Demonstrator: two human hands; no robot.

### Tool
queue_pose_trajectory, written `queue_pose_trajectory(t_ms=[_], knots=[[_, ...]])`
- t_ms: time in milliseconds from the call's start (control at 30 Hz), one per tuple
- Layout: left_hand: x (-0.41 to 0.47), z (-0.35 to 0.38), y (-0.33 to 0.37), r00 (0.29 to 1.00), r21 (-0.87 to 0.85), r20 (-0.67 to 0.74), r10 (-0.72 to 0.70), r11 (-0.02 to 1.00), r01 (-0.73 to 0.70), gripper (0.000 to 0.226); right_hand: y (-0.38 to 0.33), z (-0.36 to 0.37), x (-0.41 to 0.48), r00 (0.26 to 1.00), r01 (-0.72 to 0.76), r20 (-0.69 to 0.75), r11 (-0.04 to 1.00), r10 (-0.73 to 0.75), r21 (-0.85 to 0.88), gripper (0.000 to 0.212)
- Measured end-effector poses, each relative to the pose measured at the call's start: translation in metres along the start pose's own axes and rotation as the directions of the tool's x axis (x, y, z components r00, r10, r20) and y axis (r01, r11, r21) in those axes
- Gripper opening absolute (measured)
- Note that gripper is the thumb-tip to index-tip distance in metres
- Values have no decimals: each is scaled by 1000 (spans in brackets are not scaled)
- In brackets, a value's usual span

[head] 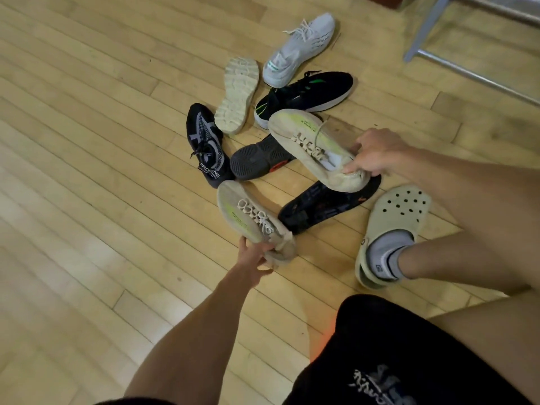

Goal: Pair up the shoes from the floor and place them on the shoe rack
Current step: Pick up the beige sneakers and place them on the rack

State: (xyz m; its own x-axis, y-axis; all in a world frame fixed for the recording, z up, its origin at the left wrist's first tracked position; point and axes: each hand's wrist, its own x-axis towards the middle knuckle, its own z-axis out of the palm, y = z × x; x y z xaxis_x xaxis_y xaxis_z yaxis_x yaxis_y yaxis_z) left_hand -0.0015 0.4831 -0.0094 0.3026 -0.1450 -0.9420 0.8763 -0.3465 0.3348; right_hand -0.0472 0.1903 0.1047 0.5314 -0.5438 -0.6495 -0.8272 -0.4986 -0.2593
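beyond black shorts (pixel 394 346), one beige sneaker (pixel 248 214) is gripped at the heel by left hand (pixel 254 264), its twin (pixel 309 141) by right hand (pixel 377 159), for pairing.

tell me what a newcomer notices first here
A beige pair stands out: the left hand grips the near beige sneaker by its heel, the right hand grips the far beige sneaker by its heel. Behind them a grey sneaker, a black sneaker and an upturned pale sole lie on the wooden floor; a pale clog is on a foot at right.
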Motion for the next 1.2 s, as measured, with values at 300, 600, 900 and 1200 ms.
queue_pose_trajectory(t_ms=[300,600,900,1200], knots=[[-26,-5,-3,911,46,-412,36,999,-19,59,12,-3,-7,1000,28,-7,997,-29,-77,41],[-71,3,65,809,123,-463,364,929,-348,40,28,-32,-6,996,79,-23,984,-83,-159,47],[-67,172,144,921,437,16,389,826,-356,39,106,-142,-41,989,-92,-140,940,49,-327,44],[-53,325,163,893,566,249,375,692,-449,42,226,-157,-21,916,-339,-53,839,398,426,16]])
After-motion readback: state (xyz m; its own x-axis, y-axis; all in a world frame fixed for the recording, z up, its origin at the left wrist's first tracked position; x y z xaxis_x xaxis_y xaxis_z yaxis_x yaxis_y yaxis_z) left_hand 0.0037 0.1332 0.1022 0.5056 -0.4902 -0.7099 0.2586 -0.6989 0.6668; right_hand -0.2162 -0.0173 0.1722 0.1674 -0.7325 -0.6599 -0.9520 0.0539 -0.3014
